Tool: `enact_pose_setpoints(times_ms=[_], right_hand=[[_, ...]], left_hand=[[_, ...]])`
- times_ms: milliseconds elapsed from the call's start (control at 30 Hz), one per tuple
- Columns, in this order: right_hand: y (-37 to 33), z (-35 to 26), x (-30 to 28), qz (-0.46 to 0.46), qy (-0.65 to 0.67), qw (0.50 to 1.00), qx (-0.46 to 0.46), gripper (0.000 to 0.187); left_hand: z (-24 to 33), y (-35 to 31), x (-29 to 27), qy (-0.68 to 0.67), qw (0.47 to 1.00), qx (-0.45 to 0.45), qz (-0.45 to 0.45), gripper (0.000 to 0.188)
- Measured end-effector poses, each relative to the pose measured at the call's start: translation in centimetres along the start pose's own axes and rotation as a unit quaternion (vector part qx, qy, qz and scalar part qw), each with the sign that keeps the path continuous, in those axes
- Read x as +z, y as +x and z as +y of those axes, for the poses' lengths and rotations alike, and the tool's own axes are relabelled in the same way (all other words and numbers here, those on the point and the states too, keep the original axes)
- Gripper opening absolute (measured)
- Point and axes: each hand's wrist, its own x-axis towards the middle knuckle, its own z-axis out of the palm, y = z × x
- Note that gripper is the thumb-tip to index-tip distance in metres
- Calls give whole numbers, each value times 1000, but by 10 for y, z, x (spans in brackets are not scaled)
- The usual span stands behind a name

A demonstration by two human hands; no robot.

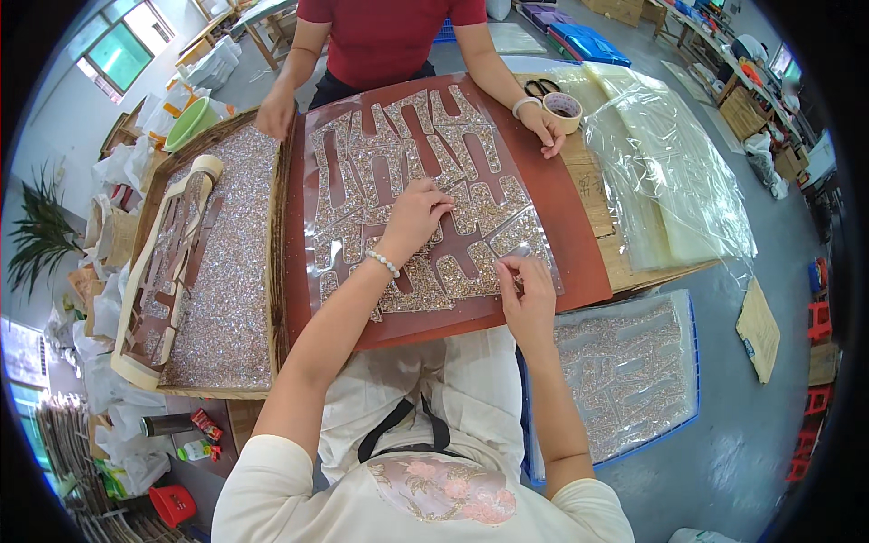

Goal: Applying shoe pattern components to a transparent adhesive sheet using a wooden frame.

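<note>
In front of me lies a clear sheet (319,181) with glittery, stone-covered shapes (367,215) on a reddish-brown board (579,244). My left hand (416,217) is over the middle of the sheet, fingers bunched down against it; whatever they pinch is too small to make out. Near the sheet's right edge, my right hand (529,294) is closed, thumb and forefinger curled together at a glittery shape. What lies between those fingertips is hidden. Across the board, a co-worker's hand (276,113) is by the box edge, and their other hand (543,125) rests on the board's right side.
Left of the board stands a shallow box (240,299) of loose glitter stones, with a cream frame (136,317) in it. At right are a tape roll (563,109), scissors (541,88) and stacked plastic film (670,172). A blue tray (695,362) holds more glittery sheets below.
</note>
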Motion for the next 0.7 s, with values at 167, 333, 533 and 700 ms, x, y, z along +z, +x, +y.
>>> enact_pose_setpoints(times_ms=[167,333,533,700], right_hand=[[12,-4,10,-9,2,1000,-27,8],[19,-11,14,-30,-35,998,-47,9],[14,-10,20,-21,-24,998,-46,10],[12,-6,14,-18,-24,999,-25,10]], left_hand=[[5,-7,1,20,1000,-5,2,13],[17,-11,2,33,999,-4,37,10],[28,-19,2,52,996,-56,39,13],[35,-29,3,138,989,31,34,10]])
